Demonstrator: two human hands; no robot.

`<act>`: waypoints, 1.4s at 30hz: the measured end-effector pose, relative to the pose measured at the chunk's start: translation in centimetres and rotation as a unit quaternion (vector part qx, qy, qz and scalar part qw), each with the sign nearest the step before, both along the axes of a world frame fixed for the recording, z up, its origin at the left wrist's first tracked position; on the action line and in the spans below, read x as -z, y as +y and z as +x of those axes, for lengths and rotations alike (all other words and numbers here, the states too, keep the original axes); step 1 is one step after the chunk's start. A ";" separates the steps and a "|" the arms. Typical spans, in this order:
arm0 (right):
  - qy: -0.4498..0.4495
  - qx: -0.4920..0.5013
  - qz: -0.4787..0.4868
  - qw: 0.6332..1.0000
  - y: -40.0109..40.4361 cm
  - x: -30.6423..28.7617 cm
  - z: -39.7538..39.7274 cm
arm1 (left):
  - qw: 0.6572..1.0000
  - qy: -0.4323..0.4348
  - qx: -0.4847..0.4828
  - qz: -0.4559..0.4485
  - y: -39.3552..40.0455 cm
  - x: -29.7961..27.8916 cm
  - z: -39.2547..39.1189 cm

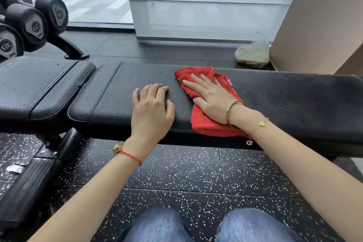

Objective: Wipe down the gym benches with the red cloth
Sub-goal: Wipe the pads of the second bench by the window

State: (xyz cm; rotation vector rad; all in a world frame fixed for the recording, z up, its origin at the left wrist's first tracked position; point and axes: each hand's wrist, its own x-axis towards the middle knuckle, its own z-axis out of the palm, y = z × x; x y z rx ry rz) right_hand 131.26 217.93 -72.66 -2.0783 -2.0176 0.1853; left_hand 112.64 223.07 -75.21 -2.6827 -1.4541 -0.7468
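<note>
A black padded gym bench (284,100) runs across the middle of the view, with its separate seat pad (39,86) at the left. The red cloth (204,124) lies flat on the long pad, draping a little over the near edge. My right hand (212,98) presses flat on the cloth with straight, spread fingers. My left hand (153,108) rests on the bare pad just left of the cloth, its fingers bent at the knuckles and holding nothing.
Black dumbbells (33,23) sit on a rack at the far left. A filled clear plastic bag (253,53) lies on the floor behind the bench, beside a beige wall (322,25). A glass wall (206,2) stands beyond. Speckled rubber flooring (176,173) and my knees are in front.
</note>
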 end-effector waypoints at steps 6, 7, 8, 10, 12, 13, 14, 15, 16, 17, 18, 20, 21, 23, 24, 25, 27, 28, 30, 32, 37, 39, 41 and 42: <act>0.010 0.033 -0.020 0.999 2.1 -0.7 2.0 | 1.000 0.003 -0.002 0.006 -0.1 -0.1 0.2; 0.008 0.045 -0.025 0.999 3.3 -0.9 1.7 | 1.000 0.002 -0.002 0.007 0.0 0.0 0.2; 0.001 0.048 -0.030 0.998 4.4 -1.0 1.2 | 1.000 0.001 -0.001 0.007 0.0 0.0 0.1; -0.011 0.035 -0.031 0.999 5.7 -0.9 0.1 | 1.000 -0.001 -0.001 0.009 0.0 0.1 0.2; -0.006 0.011 -0.028 1.000 5.4 -0.8 -1.0 | 1.000 0.000 -0.002 0.010 0.0 0.0 0.2; -0.003 -0.004 -0.022 1.000 4.5 -0.7 -1.4 | 1.000 0.000 -0.002 0.009 0.0 0.0 0.2; -0.001 -0.021 -0.013 1.000 3.5 -0.5 -1.7 | 1.000 -0.001 -0.002 0.009 0.0 0.0 0.2; -0.004 -0.039 -0.001 0.999 2.4 -0.3 -1.9 | 1.000 -0.003 -0.002 0.011 0.0 0.0 0.2; -0.009 -0.056 0.012 0.998 1.3 -0.1 -1.9 | 1.000 -0.005 -0.003 0.013 0.0 0.0 0.2; -0.014 -0.068 0.021 0.997 0.3 0.0 -1.7 | 1.000 -0.008 -0.003 0.013 0.0 0.0 0.2; -0.016 -0.074 0.023 0.997 -0.3 0.0 -1.4 | 1.000 -0.009 -0.003 0.013 0.0 0.0 0.1; -0.009 -0.075 0.010 0.997 -0.6 -0.1 -0.3 | 1.000 -0.010 -0.003 0.011 0.0 0.1 0.1; -0.004 -0.065 0.000 0.998 -0.3 -0.2 0.3 | 1.000 -0.011 -0.003 0.011 0.0 0.1 0.1; 0.002 -0.026 -0.014 1.000 1.3 -0.5 1.2 | 1.000 -0.012 -0.002 0.011 0.0 0.2 0.1; 0.002 -0.008 -0.018 1.000 2.3 -0.6 1.3 | 1.000 -0.012 -0.003 0.011 0.0 0.2 0.1; -0.002 0.005 -0.022 1.000 3.3 -0.7 1.3 | 1.000 -0.011 -0.004 0.011 0.0 0.2 0.1; -0.011 0.010 -0.029 0.999 5.0 -0.8 0.6 | 1.000 -0.013 -0.005 0.011 0.0 0.2 0.2; -0.013 0.004 -0.029 0.999 5.5 -0.9 0.1 | 1.000 -0.014 -0.006 0.011 0.0 0.2 0.2; -0.012 -0.014 -0.024 1.000 5.6 -0.8 -0.9 | 1.000 -0.013 -0.006 0.011 0.0 0.2 0.2; -0.006 -0.037 -0.014 0.999 4.6 -0.6 -1.5 | 1.000 -0.015 -0.005 0.010 0.1 0.2 0.1; -0.007 -0.082 0.010 0.997 1.3 -0.3 -0.7 | 1.000 -0.018 -0.006 0.008 0.0 0.3 0.1; -0.005 -0.077 0.004 0.997 1.6 -0.5 -0.2 | 0.999 -0.033 -0.001 -0.001 0.0 0.1 0.1; 0.000 -0.059 -0.011 0.998 3.1 -0.7 -0.1 | 0.998 -0.067 0.010 -0.007 0.0 -0.3 -0.1; 0.003 -0.048 -0.019 0.999 4.1 -0.8 -0.2 | 0.996 -0.085 0.015 -0.005 0.1 -0.5 -0.3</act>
